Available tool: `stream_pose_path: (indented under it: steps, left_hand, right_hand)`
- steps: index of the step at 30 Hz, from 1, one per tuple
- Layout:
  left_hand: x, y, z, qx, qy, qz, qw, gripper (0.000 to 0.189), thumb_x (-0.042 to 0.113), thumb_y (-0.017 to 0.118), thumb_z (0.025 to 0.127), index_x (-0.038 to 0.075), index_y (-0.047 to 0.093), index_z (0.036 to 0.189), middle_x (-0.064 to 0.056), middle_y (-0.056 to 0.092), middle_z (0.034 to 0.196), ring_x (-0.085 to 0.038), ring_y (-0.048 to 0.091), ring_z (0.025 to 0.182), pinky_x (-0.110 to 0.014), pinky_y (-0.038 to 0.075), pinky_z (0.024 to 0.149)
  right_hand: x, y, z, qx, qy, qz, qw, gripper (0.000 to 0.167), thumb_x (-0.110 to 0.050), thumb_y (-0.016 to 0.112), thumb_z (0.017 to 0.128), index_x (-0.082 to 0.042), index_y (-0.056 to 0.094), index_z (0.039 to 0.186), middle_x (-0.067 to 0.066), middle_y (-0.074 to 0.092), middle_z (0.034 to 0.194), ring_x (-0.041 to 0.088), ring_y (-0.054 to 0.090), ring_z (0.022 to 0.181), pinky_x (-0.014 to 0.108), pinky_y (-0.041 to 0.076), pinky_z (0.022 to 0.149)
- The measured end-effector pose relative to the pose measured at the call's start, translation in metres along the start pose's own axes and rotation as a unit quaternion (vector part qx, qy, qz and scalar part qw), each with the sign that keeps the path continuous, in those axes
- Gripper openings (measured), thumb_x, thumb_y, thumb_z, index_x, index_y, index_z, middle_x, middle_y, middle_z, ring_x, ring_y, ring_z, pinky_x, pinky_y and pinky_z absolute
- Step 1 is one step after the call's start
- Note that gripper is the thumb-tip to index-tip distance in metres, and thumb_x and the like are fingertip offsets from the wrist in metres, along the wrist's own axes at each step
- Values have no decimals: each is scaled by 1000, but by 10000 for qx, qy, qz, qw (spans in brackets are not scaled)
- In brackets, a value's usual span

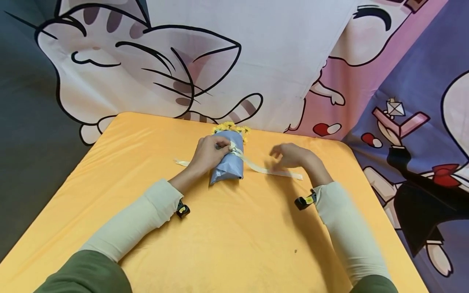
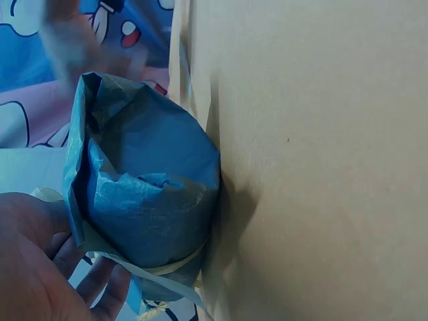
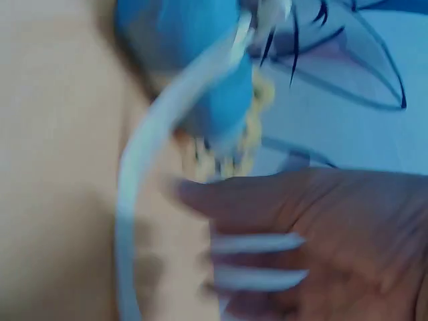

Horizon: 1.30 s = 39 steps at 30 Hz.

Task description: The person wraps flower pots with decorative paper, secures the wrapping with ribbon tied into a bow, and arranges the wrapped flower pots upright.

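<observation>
A bouquet of yellow flowers (image 1: 229, 127) wrapped in blue paper (image 1: 231, 166) lies on the table, flowers pointing away. A cream ribbon (image 1: 237, 152) is tied around its middle. At the knot, my left hand (image 1: 209, 154) pinches a piece of the ribbon between thumb and forefinger. The left wrist view shows the wrapping's folded lower end (image 2: 147, 180) beside that hand, with the pinch largely hidden. My right hand (image 1: 291, 156), blurred, hovers to the right with loosely bent fingers, holding nothing. Below it, a long ribbon tail (image 1: 269, 171) stretches across the cloth.
A yellow cloth (image 1: 220, 240) covers the table. The other ribbon tail (image 1: 182, 162) sticks out left of my left hand. Cartoon-printed curtains (image 1: 278, 61) hang behind the table and along its right side. A small dark speck (image 1: 295, 251) lies near the front.
</observation>
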<state>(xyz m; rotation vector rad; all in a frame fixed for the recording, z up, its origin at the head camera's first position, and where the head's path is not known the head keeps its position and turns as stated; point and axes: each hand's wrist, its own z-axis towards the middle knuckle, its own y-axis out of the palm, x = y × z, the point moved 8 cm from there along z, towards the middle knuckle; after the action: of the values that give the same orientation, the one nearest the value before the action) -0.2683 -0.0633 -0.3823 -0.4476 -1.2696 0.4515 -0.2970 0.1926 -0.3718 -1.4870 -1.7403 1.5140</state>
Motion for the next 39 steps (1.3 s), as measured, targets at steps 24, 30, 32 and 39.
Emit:
stream_pose_path:
  steps: [24,30,32,39]
  left_hand:
    - [5,2,-7,373,311,119,9987,16,12,78,106,10,89,118,-7,88,113,-21,72,87,-31,48,71]
    - [6,4,-8,344,441,151,9983,12,14,81,105,11,91,111,-7,88,100,-20,58,73,-31,39,65]
    - [6,4,-7,341,493,182,9980,10,13,82,104,11,91,108,-7,86,95,-19,54,70,-31,38,64]
    - [5,3,-7,309,425,87,9986,9,12,81,104,9,88,108,-8,87,100,-19,58,73,-32,43,69]
  right_hand:
    - [-96,7,39,1996,-728,1383,9673,15,-11,69,113,-1,80,108,13,78,98,19,65,80,32,52,75]
    - [-96,17,39,1899,-972,1573,9642,17,-10,56,119,2,69,119,17,68,112,21,55,84,36,48,81]
    - [-96,19,39,1934,-1071,1623,9616,18,-11,53,120,2,66,120,18,65,115,22,54,88,39,48,87]
    - [-97,21,39,1992,-1223,1783,9558,18,-10,48,121,3,61,120,18,60,116,26,52,98,42,45,94]
